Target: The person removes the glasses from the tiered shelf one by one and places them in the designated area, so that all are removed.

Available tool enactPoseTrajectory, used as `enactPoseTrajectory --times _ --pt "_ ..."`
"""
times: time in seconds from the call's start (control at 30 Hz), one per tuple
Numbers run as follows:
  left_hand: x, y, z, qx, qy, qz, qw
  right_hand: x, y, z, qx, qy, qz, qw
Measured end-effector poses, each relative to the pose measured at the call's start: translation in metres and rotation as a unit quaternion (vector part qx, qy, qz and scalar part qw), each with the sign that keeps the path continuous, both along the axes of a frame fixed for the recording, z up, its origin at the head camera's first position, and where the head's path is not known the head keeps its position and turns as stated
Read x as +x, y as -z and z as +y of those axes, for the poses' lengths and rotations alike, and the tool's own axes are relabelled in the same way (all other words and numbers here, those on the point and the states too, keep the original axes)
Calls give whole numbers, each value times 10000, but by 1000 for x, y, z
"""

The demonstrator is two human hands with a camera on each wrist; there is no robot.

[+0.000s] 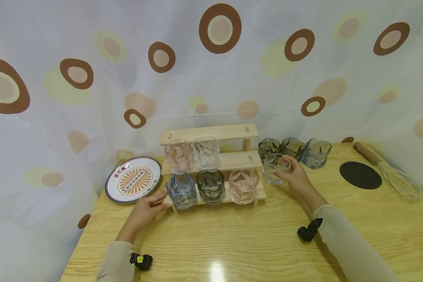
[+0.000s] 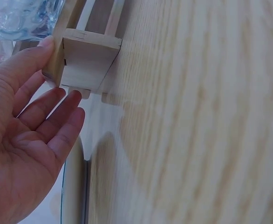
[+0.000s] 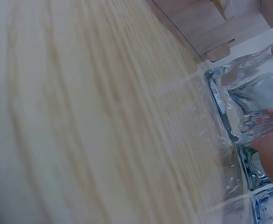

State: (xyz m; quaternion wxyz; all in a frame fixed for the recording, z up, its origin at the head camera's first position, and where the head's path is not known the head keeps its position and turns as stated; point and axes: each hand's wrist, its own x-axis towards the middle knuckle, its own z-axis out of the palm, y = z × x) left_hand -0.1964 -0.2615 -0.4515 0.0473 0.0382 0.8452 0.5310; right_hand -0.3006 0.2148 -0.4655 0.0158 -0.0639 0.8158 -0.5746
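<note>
Right hand (image 1: 296, 177) gripping clear glass (image 1: 275, 168) beside wooden rack (image 1: 232, 160) — fingers curled round it, left hand (image 1: 146, 209) open, fingertips touching rack's left end

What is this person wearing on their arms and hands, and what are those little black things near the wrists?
Both hands are bare: no gloves or rings show on the left hand or the right hand. Each forearm is covered by a long beige sleeve. A small black device sits at each wrist; the left wrist device carries a yellow mark, the right wrist device is plain black.
</note>
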Motion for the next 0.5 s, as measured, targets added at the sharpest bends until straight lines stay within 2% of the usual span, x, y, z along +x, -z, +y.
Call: enactPoseTrajectory --times 0.33,0.5 --pt "-1 0 0 22 7 22 10000 5 -6 1 -34 -192 -11 9998" --pt "-1 1 0 48 -21 -4 10000 11 -12 4 -218 -261 -15 9994"
